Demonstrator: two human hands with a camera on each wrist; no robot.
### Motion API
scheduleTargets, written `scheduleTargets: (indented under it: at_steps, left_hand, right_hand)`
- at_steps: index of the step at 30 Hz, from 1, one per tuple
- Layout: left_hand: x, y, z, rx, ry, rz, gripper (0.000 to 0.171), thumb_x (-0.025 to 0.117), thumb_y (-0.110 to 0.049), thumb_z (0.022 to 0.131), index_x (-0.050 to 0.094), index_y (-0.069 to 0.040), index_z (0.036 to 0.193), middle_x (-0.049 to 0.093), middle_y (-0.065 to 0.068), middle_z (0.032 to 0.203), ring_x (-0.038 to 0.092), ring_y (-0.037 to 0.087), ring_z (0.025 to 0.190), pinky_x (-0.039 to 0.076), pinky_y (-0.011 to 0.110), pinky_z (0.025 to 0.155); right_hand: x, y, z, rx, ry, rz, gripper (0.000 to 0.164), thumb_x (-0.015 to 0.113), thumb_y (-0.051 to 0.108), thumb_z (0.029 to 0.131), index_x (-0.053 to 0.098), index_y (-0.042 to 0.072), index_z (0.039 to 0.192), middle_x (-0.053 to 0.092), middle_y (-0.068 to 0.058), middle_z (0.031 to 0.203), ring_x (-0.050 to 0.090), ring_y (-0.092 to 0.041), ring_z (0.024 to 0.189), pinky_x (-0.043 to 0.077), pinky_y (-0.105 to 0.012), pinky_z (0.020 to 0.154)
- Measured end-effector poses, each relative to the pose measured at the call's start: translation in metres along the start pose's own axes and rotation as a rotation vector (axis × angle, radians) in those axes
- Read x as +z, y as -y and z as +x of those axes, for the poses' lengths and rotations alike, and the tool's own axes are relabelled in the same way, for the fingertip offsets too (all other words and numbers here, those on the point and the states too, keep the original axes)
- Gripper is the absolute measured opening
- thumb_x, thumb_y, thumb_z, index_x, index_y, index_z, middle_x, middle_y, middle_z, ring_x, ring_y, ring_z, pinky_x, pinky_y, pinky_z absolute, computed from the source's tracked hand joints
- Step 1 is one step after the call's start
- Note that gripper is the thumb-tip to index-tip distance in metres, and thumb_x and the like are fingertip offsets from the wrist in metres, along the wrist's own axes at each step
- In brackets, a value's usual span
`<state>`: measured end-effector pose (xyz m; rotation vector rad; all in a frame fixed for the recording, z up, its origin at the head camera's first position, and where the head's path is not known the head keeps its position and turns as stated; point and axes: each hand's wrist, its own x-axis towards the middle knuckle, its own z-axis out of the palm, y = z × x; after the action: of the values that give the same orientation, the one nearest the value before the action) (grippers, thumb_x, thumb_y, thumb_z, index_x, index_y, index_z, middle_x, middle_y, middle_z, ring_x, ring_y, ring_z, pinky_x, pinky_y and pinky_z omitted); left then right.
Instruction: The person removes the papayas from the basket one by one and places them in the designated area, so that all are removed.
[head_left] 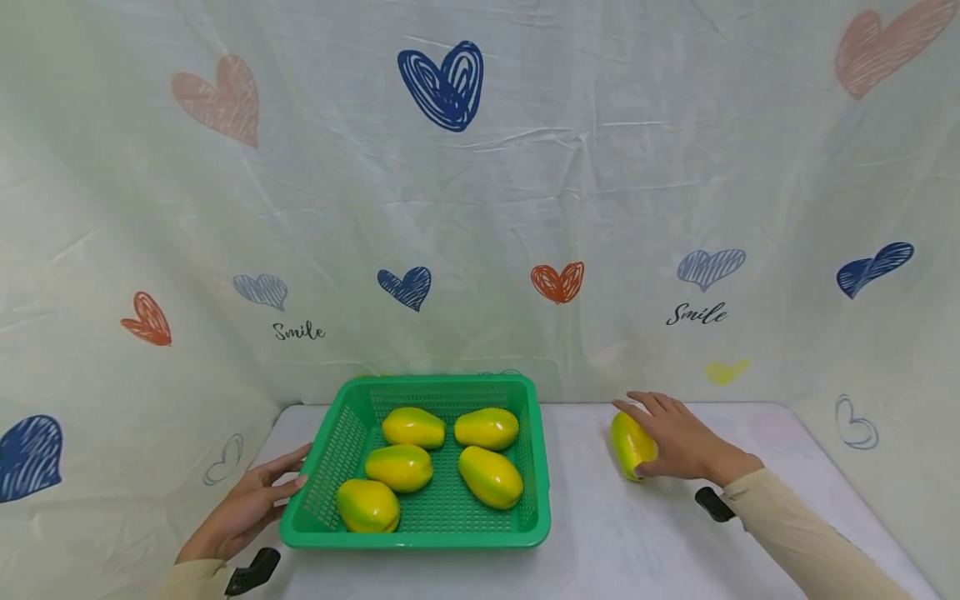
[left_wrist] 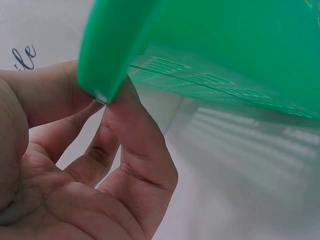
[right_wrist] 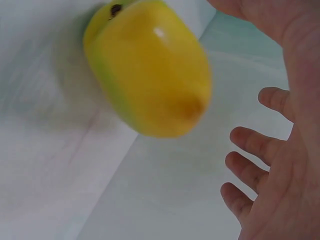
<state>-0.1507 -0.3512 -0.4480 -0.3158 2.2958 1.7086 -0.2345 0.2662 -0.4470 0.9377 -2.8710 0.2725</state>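
At the left side of a green plastic basket (head_left: 416, 540), my left hand (head_left: 251, 504) pinches the rim, thumb on one side and bent index finger on the other. The left wrist view shows that basket rim (left_wrist: 107, 55) between them. Several glossy yellow-green papayas (head_left: 367, 506) lie apart inside the basket. Away to the right, one more papaya (head_left: 628, 442) lies on the table, with my right hand (head_left: 686, 437) over its right side. In the right wrist view this papaya (right_wrist: 155, 70) sits beside the spread fingers (right_wrist: 250, 145), which are not closed round it.
The white table (head_left: 592, 542) ends at the back against a hanging white sheet (head_left: 480, 208) printed with hearts and "Smile". The same sheet hangs along both sides. Each wrist wears a black camera mount (head_left: 255, 571).
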Motion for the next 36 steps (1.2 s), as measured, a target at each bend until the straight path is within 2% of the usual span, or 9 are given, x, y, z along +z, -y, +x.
scheduleTargets:
  at_steps: [10,16,22,27,36]
  left_hand:
    - [0.001,-0.002,0.000,-0.005,-0.010,0.002,0.067,0.059,-0.011,0.109,0.024,-0.001,0.166,0.041,0.028,0.147,0.065,0.020,0.103,0.062,0.042,0.093]
    - [0.001,-0.001,-0.001,-0.002,-0.006,-0.004,0.066,0.058,-0.010,0.109,0.024,-0.002,0.166,0.042,0.026,0.146,0.065,0.020,0.103,0.062,0.040,0.092]
    - [0.002,0.000,0.000,-0.009,-0.016,-0.006,0.066,0.059,-0.010,0.109,0.025,-0.002,0.166,0.043,0.025,0.145,0.065,0.020,0.102,0.062,0.039,0.092]
    - [0.002,0.000,0.001,-0.013,-0.020,-0.007,0.067,0.060,-0.011,0.109,0.025,-0.002,0.166,0.043,0.026,0.144,0.065,0.019,0.101,0.062,0.039,0.091]
    - [0.003,-0.001,0.000,-0.007,-0.025,0.014,0.068,0.061,-0.013,0.109,0.026,-0.001,0.165,0.044,0.025,0.143,0.065,0.020,0.101,0.062,0.040,0.092]
  right_hand:
    - [-0.024,0.033,0.014,-0.062,0.003,0.012,0.097,0.097,0.031,0.075,0.050,0.011,0.157,0.048,-0.023,0.155,0.046,-0.048,0.139,0.040,-0.071,0.114]
    - [-0.033,0.056,0.026,-0.160,0.000,-0.003,0.097,0.096,0.035,0.078,0.047,0.012,0.158,0.045,-0.020,0.158,0.044,-0.044,0.142,0.040,-0.067,0.116]
    - [-0.037,0.078,0.040,-0.261,0.014,-0.056,0.097,0.095,0.041,0.079,0.046,0.015,0.159,0.045,-0.017,0.159,0.045,-0.040,0.142,0.042,-0.063,0.117]
    - [-0.038,0.093,0.052,-0.339,0.017,-0.114,0.095,0.094,0.042,0.079,0.048,0.013,0.157,0.048,-0.017,0.157,0.048,-0.037,0.140,0.044,-0.060,0.115]
    - [-0.034,0.114,0.070,-0.414,0.042,-0.161,0.091,0.092,0.042,0.082,0.049,0.013,0.157,0.048,-0.016,0.158,0.049,-0.035,0.140,0.046,-0.053,0.116]
